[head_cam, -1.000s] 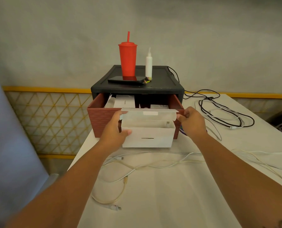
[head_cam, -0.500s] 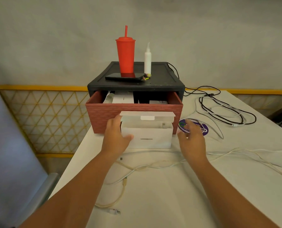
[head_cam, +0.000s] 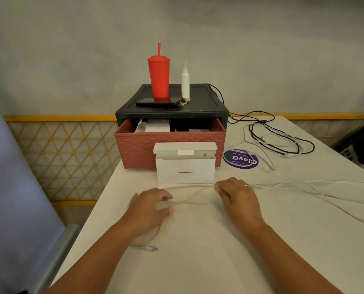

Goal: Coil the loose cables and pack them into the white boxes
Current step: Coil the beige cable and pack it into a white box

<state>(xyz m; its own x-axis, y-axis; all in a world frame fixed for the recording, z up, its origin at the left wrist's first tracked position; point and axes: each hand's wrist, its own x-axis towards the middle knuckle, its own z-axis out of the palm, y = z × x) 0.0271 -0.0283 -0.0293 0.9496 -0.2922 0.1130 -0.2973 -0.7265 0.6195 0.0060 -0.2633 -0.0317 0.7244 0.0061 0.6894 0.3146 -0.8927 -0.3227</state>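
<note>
Both hands clamped on thin cream cable (head_cam: 193, 186) lying across white desk (head_cam: 208, 251), left hand (head_cam: 153, 205), right hand (head_cam: 236, 193), before open white cardboard box (head_cam: 185, 166); coiling starts, next looping slack evenly.

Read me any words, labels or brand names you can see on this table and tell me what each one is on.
"ClayGo": large white and green letters on the round purple sticker, seen upside down from here.
Small line of print under it on the same sticker: too small to read.
White box, red tumbler, white bottle, phone: no readable text.
</note>
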